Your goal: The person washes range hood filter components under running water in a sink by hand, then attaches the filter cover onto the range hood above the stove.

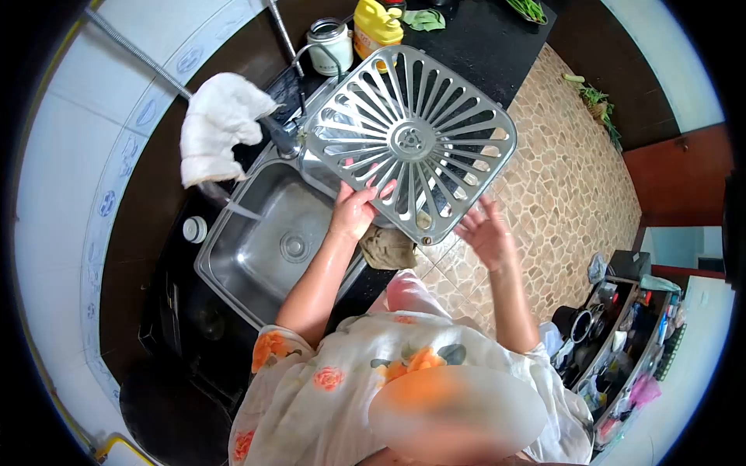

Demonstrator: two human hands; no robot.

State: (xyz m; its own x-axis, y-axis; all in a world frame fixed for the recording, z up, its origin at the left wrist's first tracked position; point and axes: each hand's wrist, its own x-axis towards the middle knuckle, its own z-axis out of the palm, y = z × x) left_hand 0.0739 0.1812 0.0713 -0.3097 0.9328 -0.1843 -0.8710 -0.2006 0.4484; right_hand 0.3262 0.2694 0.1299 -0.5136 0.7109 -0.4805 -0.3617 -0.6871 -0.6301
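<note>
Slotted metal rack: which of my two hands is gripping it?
Your left hand, closed around the near edge of the slotted metal rack. Your right hand is spread open beside another edge; whether it touches is unclear.

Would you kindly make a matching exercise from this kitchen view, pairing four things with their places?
Things:
1. slotted metal panel
2. white cloth
3. yellow container
4. drain

Places:
A. on the dark counter
B. in the bottom of the sink
C. held in the left hand
D. wrapped around the tap

Pairs: 1-C, 2-D, 3-A, 4-B
</note>
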